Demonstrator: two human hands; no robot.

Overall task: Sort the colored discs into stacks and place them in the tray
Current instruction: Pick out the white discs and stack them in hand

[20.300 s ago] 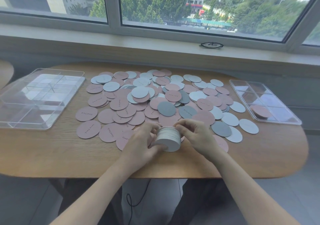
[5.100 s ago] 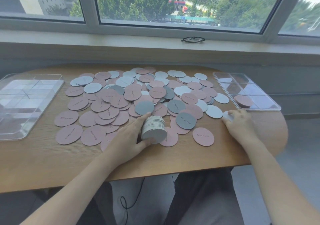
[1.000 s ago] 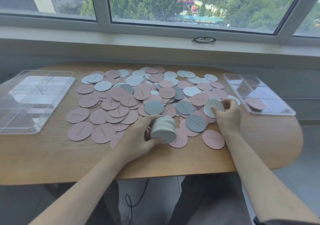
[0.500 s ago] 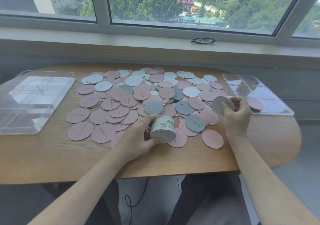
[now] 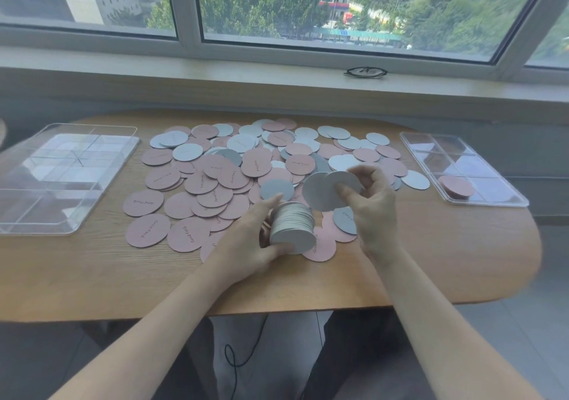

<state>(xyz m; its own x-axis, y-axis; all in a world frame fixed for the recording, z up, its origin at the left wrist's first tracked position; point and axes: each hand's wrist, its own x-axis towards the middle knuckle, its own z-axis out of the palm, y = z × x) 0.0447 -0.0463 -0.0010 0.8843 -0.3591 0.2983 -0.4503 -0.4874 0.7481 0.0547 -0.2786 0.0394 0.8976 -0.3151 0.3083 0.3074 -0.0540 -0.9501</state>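
Left grip (image 5: pixel 246 242) curled round a stack of grey discs (image 5: pixel 292 227) low over the surface (image 5: pixel 92 270), right grip (image 5: pixel 369 196) pinched two pale discs (image 5: pixel 326 190) just above it, loose discs (image 5: pixel 215 181) scattered behind, tray (image 5: pixel 492 196) at right held pink discs (image 5: pixel 455 185)

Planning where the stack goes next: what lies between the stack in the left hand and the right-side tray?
Head view: the right hand holding white discs, loose discs, then bare table.
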